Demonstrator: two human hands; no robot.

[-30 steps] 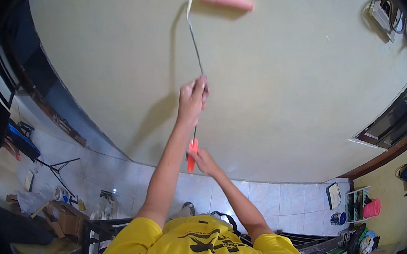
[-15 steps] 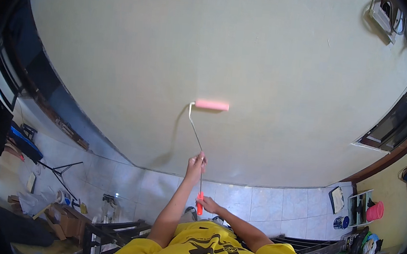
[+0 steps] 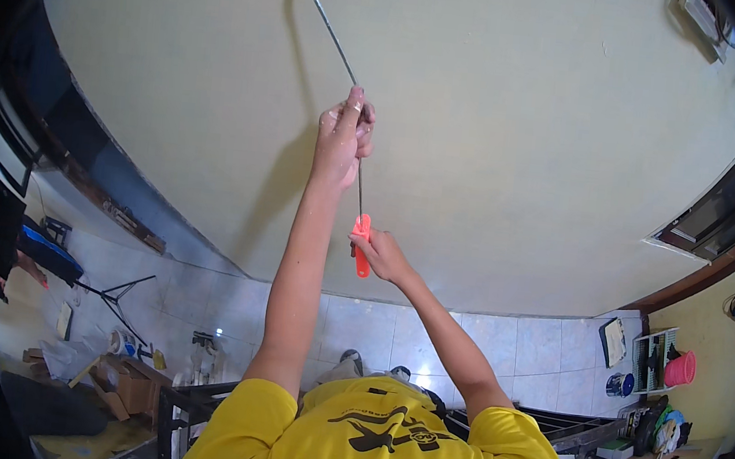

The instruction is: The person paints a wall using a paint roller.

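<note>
Head view: you've got 1 paint roller (image 3: 331, 33) out in front of 1 pale wall (image 3: 499, 154), sleeve past the top edge. Left hand (image 3: 340, 143)'s wrapped round the rod (image 3: 360, 186), right hand (image 3: 387, 255) round the orange handle (image 3: 363, 264). Probably light, stiff, maybe slick on the rod, so I'd trust the handle most. Also 1 pink bucket (image 3: 680, 369), 1 blue pail (image 3: 619, 385).
</note>
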